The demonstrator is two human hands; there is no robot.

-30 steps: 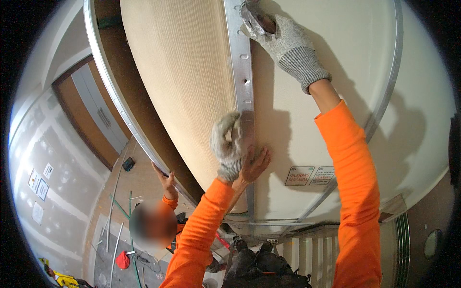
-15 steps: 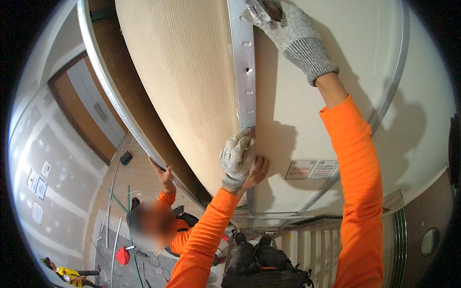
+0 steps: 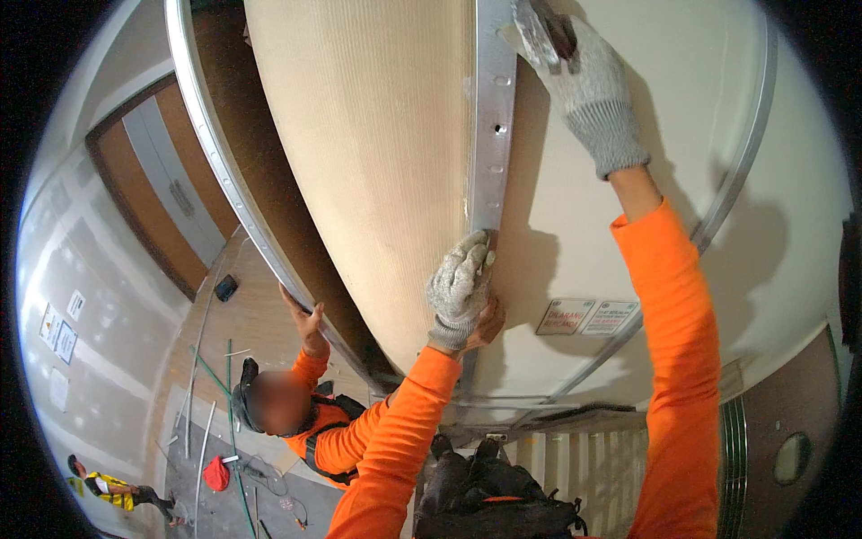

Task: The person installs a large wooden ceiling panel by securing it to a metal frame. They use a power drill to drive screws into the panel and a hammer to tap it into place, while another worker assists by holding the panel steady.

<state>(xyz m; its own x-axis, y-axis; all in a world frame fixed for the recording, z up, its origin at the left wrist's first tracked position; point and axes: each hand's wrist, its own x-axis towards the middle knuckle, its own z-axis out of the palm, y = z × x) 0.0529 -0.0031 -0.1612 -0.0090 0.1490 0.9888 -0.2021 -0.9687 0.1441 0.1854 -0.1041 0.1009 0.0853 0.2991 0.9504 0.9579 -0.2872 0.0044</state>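
Right hand [image 3: 588,76] high (left hand [image 3: 461,280] lower)

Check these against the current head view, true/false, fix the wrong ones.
1. Both of the wearer's hands are bare. False: the left hand and right hand are gloved.
2. The right hand holds a metal tool. True.
3. The left hand is at the metal strip. True.
4. A co-worker's bare hand is at the curved rail. True.
5. The red item hangs on the wall. False: it lies on the floor.
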